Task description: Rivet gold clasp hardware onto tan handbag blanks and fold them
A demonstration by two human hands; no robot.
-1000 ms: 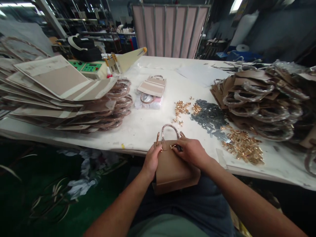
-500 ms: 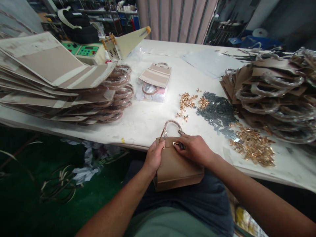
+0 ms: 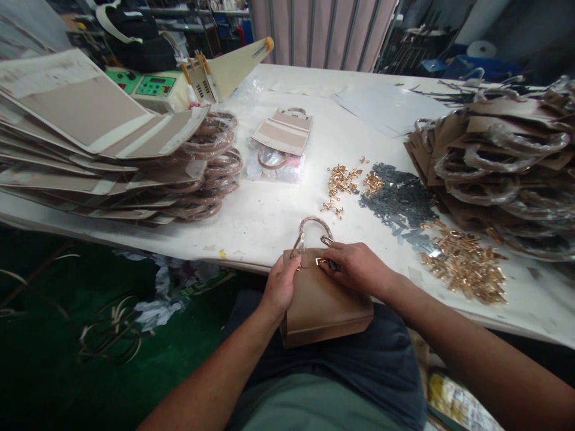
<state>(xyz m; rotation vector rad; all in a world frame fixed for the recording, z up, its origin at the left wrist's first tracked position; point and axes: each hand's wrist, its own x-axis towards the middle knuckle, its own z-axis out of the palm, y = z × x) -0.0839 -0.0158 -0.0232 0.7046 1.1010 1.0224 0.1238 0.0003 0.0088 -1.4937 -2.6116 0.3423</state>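
Observation:
A brown handbag (image 3: 330,305) rests on my lap against the table edge, its front face up. Its plastic-wrapped handle (image 3: 314,220) stands up at the far end. My left hand (image 3: 281,284) grips the bag's upper left edge, thumb on top by the handle's base. On the upper right of the bag, the fingers of my right hand (image 3: 354,263) are closed round a small dark and metal tool (image 3: 327,240), its kind unclear. A small gold square fitting (image 3: 319,261) shows at my right fingertips; whether it is fixed to the bag, I cannot tell.
Stacked flat bag panels with wrapped handles (image 3: 112,131) fill the left. Another stack of brown bags (image 3: 498,149) stands right. Gold fittings (image 3: 467,263) and dark metal plates (image 3: 398,194) lie in piles. A green-panelled machine (image 3: 157,87) stands behind, beside a lone bag piece (image 3: 287,131).
My right hand has shifted slightly at the bag's top, and the tool's metal end shows at a different angle. The gold fitting is more visible. My left hand keeps its grip.

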